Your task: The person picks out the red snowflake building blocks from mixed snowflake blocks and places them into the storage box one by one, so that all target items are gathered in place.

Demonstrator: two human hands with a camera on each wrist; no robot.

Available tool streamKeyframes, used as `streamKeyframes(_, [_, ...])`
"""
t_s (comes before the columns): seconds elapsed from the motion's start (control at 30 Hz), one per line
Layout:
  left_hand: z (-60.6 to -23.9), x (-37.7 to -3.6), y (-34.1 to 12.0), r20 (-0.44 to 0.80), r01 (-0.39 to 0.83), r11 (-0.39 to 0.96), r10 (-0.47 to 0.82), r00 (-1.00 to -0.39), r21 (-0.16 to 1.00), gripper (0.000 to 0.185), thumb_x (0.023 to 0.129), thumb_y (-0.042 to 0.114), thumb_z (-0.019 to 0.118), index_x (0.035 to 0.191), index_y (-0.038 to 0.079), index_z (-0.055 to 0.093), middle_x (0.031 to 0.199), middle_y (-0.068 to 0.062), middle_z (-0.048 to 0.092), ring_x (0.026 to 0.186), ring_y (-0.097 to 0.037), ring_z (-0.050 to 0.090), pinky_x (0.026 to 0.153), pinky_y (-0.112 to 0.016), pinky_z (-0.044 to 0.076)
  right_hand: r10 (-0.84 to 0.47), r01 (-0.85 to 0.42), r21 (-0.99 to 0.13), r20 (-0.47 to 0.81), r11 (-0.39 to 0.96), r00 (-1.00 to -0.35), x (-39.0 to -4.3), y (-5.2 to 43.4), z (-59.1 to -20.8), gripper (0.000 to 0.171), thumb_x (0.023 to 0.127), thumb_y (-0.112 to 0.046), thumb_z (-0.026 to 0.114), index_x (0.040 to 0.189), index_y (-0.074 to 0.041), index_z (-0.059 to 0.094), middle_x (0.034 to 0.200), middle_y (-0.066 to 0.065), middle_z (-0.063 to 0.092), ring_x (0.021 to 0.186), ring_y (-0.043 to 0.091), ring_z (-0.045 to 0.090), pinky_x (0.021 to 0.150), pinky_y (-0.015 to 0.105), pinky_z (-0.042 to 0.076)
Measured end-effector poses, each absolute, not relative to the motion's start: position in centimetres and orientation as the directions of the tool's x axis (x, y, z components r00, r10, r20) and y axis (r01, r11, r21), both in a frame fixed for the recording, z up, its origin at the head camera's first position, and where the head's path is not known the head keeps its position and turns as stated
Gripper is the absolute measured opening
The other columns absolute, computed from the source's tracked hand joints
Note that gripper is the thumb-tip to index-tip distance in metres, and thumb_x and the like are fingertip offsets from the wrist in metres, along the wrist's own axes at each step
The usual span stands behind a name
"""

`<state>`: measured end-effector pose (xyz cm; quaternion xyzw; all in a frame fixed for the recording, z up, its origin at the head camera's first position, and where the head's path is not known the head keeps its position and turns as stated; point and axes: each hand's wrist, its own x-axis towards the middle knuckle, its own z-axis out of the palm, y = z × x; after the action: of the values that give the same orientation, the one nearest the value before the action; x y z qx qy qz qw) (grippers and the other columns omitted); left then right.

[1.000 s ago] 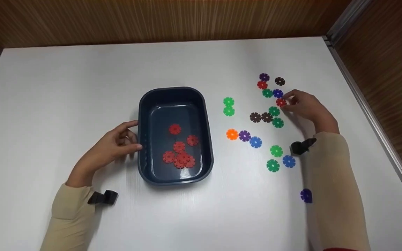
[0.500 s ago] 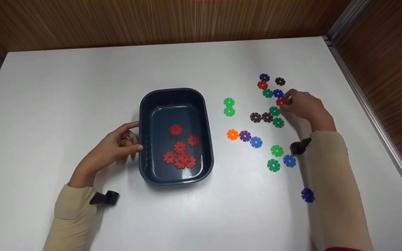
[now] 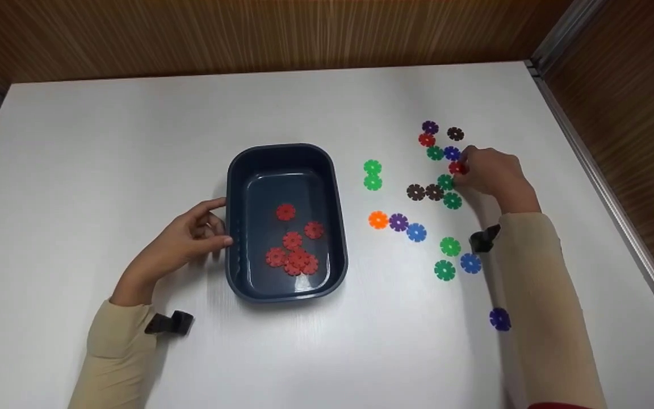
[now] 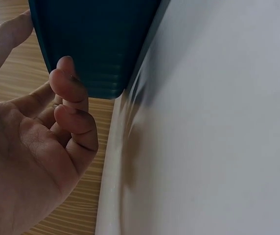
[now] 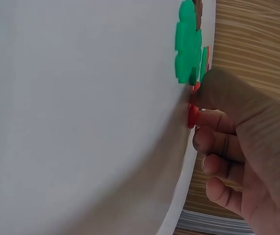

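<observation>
Right now my right hand [image 3: 489, 173] pinches a red snowflake disc [image 3: 456, 167] lying on the white table [image 3: 105, 142] among the scattered discs, while my left hand [image 3: 182, 238] rests relaxed fingertips against the dark blue tray [image 3: 236, 250], apparently steadying it.

red disc [image 3: 456, 167] | flat, notched | on table among discs, right of tub

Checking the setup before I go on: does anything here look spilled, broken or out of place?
Nothing stands out. The tray sits flat on the table holding only red discs; the mixed-colour discs lie flat beside it. The right hand pinches a red disc; the left hand touches the tray's side.
</observation>
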<state>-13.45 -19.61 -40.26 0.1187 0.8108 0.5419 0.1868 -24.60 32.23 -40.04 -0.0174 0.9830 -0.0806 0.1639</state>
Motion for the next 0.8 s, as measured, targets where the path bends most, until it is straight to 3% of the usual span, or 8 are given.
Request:
streamKeyframes(0.6, [-40.1,-13.4,-19.4,-0.173,-0.006,0.382,0.405,-0.898,0.924,0.064,0.083,0.016,0.069,0.139,0.012,0.038,0.089,-0.004,0.051,0.066,-0.007,0.052,0.057,-0.023,0.038,-0.031,0.047,-0.25,-0.3,0.967,-0.953,-24.2,33.2,-40.3,0.055,0.085,-0.032,0.061,0.129,-0.003,0.046,0.107,0.022,0.059,0.091,0.035,0.055,0.081,0.053,0.045])
streamKeyframes(0.8, [-40.2,-13.3,-19.5,-0.169,0.002,0.383,0.411,-0.896,0.924,0.064,0.084,0.015,0.068,0.139,0.012,0.037,0.089,-0.004,0.051,0.065,-0.008,0.052,0.055,-0.024,0.038,-0.045,0.042,-0.28,-0.299,0.959,-0.953,-24.2,32.9,-39.9,0.059,0.086,-0.042,0.06,0.129,-0.004,0.045,0.108,0.022,0.059,0.09,0.033,0.055,0.075,0.048,0.046])
